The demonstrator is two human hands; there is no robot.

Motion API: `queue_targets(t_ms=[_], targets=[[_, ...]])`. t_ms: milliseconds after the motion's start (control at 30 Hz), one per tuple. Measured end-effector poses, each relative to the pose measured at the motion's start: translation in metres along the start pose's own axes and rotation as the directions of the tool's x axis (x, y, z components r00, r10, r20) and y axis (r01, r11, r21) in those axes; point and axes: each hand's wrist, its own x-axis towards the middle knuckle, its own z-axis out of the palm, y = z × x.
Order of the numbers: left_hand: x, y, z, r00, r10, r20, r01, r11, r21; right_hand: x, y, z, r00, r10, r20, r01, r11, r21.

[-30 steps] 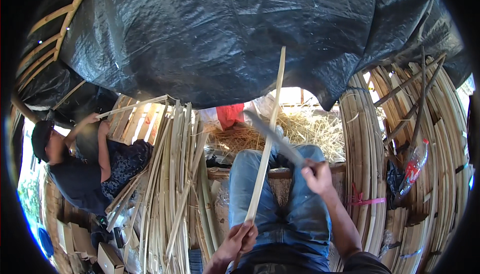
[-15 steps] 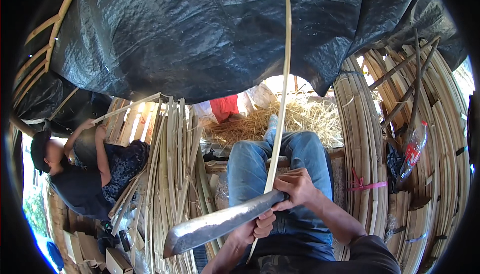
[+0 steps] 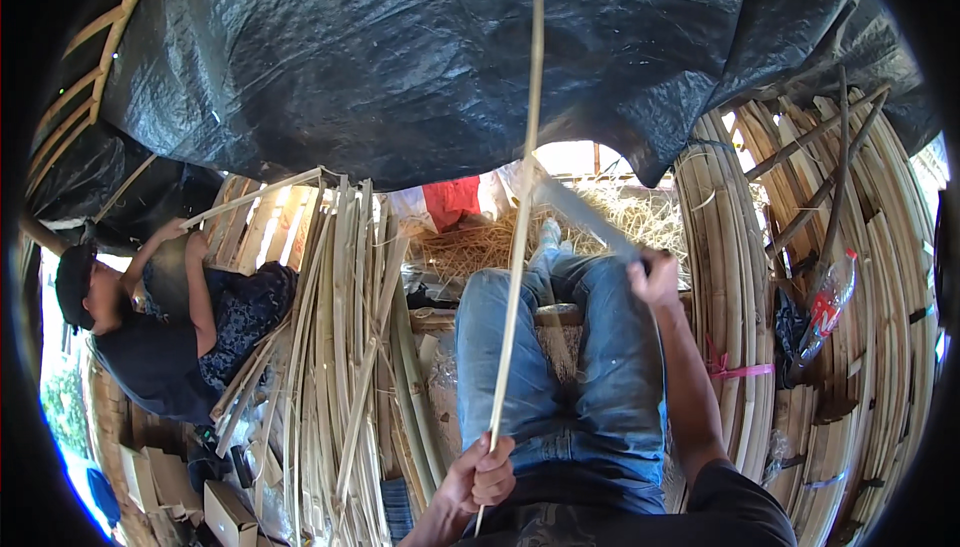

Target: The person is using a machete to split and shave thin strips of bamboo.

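Note:
A long, pale bamboo strip (image 3: 518, 257) rises from my lap toward the dark sheeting overhead. Low down, my left hand (image 3: 482, 474) is closed round it, and its lower end passes below the fist. Farther out, over my right knee, my right hand (image 3: 655, 279) grips a machete (image 3: 588, 215) by its handle. The blade is smeared by motion and points up and left, its tip close to the strip; whether they touch I cannot tell.
Bamboo strips (image 3: 345, 347) are heaped at my left, beside a seated co-worker (image 3: 165, 332) holding a strip. Bundled slats (image 3: 720, 277) with a pink tie stand at my right, near a plastic bottle (image 3: 828, 307). Straw (image 3: 450, 252) lies beyond my feet; black sheeting (image 3: 420, 67) hangs above.
My right hand has swung the machete from across my lap near the left hand out to the far right. My left hand has shifted slightly left and down, with the strip still in it.

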Motion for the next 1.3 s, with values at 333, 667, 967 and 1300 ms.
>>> queue_targets(t_ms=[333,667,967,1300], targets=[[0.012,0.019,0.007,0.855,0.162,-0.493,0.061,0.912,0.406,-0.028,-0.01,0.0,0.818,0.574,-0.025,-0.564,0.811,0.154],[0.036,0.027,0.006,0.862,0.211,-0.46,0.049,0.87,0.491,-0.052,-0.141,-0.008,0.878,-0.344,0.332,0.226,0.911,0.346],[0.012,0.01,0.0,0.975,-0.037,-0.221,0.102,0.95,0.294,-0.024,-0.145,0.021,0.971,-0.185,0.15,0.127,0.935,0.332],[-0.063,-0.017,-0.024,0.738,0.229,-0.635,0.095,0.896,0.433,0.064,-0.054,-0.02,0.885,-0.466,0.018,0.466,0.883,-0.048]])
